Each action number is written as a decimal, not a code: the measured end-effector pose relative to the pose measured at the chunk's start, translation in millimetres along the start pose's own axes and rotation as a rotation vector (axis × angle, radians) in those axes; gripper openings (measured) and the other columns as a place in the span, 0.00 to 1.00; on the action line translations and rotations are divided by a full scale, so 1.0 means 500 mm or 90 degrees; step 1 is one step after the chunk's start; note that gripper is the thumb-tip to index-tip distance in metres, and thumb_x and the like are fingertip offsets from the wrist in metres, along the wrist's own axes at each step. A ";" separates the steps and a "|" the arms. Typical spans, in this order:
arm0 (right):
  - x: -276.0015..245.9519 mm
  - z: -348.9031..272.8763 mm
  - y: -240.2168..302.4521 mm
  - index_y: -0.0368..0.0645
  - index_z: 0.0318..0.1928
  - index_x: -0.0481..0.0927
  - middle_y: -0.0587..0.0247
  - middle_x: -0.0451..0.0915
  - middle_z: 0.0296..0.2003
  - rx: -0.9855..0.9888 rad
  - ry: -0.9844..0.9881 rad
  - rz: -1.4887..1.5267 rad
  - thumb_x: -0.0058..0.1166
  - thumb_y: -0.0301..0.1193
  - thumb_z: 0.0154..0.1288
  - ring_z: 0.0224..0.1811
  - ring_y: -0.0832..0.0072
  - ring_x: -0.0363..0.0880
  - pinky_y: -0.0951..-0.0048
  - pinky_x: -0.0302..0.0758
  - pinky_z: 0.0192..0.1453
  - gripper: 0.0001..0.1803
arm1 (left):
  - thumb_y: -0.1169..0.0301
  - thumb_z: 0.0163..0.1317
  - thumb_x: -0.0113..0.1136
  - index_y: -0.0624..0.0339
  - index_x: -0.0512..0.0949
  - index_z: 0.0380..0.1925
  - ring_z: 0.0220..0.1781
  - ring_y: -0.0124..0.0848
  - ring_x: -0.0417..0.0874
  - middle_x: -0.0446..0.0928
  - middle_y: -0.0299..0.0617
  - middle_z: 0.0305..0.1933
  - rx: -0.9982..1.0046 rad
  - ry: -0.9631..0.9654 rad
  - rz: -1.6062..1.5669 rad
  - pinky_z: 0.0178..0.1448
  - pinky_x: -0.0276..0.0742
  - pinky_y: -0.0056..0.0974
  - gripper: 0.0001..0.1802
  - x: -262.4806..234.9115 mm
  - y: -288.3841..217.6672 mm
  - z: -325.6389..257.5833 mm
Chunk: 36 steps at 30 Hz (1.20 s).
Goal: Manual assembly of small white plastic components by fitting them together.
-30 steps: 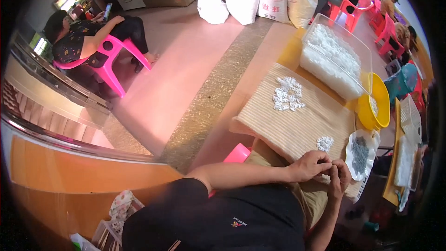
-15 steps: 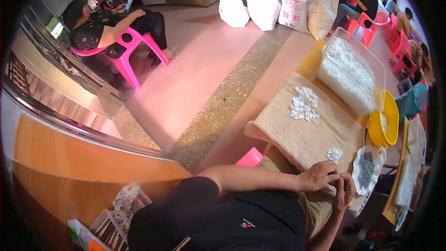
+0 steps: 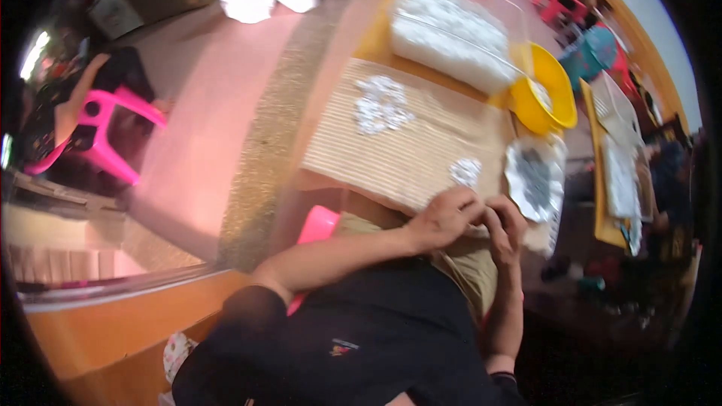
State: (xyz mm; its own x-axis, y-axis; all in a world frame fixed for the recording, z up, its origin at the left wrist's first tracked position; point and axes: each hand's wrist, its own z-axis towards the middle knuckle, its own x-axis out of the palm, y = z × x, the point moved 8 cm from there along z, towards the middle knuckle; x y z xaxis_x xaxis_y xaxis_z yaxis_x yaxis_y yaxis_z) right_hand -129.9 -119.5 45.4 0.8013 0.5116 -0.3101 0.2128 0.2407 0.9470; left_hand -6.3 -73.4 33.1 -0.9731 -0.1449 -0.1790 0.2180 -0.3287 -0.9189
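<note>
The left hand [image 3: 444, 218] and the right hand [image 3: 505, 227] meet fingertip to fingertip at the near edge of a ribbed beige mat [image 3: 406, 143], fingers curled in together; what they pinch between them is too small and blurred to tell; just beyond the fingertips lies a small pile of white pieces [image 3: 465, 172] on the mat; farther out from the left hand sits a larger cluster of white pieces [image 3: 380, 105]; just past the right hand lies a clear bag of dark bits [image 3: 534, 180]; beyond that stands a yellow bowl [image 3: 543, 90], and beside it a clear bin of white pieces [image 3: 451, 34]; under the left forearm shows a pink stool [image 3: 316, 227].
</note>
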 end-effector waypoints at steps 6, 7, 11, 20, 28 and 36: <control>0.008 0.002 0.002 0.33 0.37 0.74 0.64 0.74 0.31 -0.012 -0.002 -0.011 0.47 0.20 0.69 0.32 0.80 0.75 0.80 0.72 0.38 0.03 | 0.69 0.65 0.54 0.64 0.76 0.30 0.35 0.34 0.77 0.74 0.45 0.30 -0.122 0.024 -0.093 0.41 0.72 0.37 0.10 -0.007 0.009 0.000; 0.010 0.001 -0.003 0.33 0.38 0.74 0.64 0.74 0.32 0.007 0.004 0.043 0.47 0.21 0.69 0.33 0.80 0.75 0.80 0.72 0.39 0.04 | 0.69 0.66 0.54 0.64 0.76 0.33 0.37 0.28 0.77 0.75 0.42 0.32 -0.103 0.037 -0.079 0.42 0.73 0.33 0.09 -0.006 0.007 0.001; 0.002 -0.007 -0.023 0.33 0.41 0.74 0.66 0.74 0.33 0.040 0.017 0.113 0.48 0.22 0.70 0.33 0.82 0.75 0.80 0.73 0.39 0.05 | 0.69 0.68 0.53 0.66 0.74 0.31 0.36 0.27 0.76 0.73 0.40 0.31 -0.130 0.043 -0.169 0.41 0.72 0.32 0.11 0.005 -0.002 0.000; 0.009 -0.007 -0.024 0.35 0.42 0.75 0.67 0.77 0.34 0.067 0.041 0.180 0.50 0.26 0.69 0.36 0.83 0.75 0.80 0.74 0.42 0.06 | 0.69 0.68 0.52 0.66 0.74 0.32 0.34 0.29 0.75 0.72 0.42 0.30 -0.083 0.024 -0.085 0.40 0.72 0.33 0.10 -0.005 -0.019 0.006; 0.015 0.000 -0.018 0.34 0.40 0.74 0.66 0.77 0.30 0.074 0.035 0.188 0.48 0.27 0.71 0.33 0.82 0.74 0.81 0.72 0.39 0.07 | 0.69 0.68 0.53 0.66 0.75 0.32 0.32 0.28 0.76 0.72 0.42 0.30 -0.101 0.006 -0.106 0.37 0.72 0.32 0.10 -0.010 -0.009 0.004; 0.016 0.007 -0.005 0.33 0.40 0.73 0.66 0.76 0.28 0.043 0.011 0.080 0.47 0.27 0.72 0.30 0.82 0.75 0.80 0.74 0.39 0.07 | 0.69 0.68 0.53 0.66 0.74 0.30 0.31 0.28 0.76 0.71 0.41 0.28 -0.055 -0.047 -0.002 0.36 0.73 0.32 0.11 -0.033 -0.035 0.009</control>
State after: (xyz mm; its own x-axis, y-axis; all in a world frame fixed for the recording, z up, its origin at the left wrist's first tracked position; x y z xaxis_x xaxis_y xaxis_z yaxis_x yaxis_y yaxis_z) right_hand -122.0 -118.9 40.9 0.8140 0.5488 -0.1902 0.1498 0.1179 0.9817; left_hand 6.2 -69.6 53.5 -0.9649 -0.2135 -0.1528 0.2048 -0.2480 -0.9469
